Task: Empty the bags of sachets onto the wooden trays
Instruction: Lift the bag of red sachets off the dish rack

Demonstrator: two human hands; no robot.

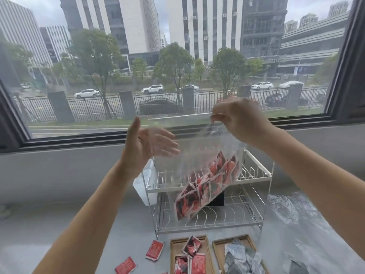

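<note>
My right hand (239, 119) pinches the top corner of a clear plastic bag (197, 147) held up in the air, with several red sachets (205, 184) bunched in its lower part. My left hand (150, 143) is open beside the bag's left edge, fingers spread and blurred; whether it touches the bag is unclear. Below, at the bottom edge, two wooden trays lie side by side: the left tray (173, 252) holds red sachets, the right tray (218, 252) holds grey sachets (241, 258).
A white two-tier wire rack (254, 175) stands on the grey counter behind the trays. Loose red sachets (155, 250) lie on the counter left of the trays. A white container (144, 184) sits by the rack's left side. A clear bag (316, 234) lies at right.
</note>
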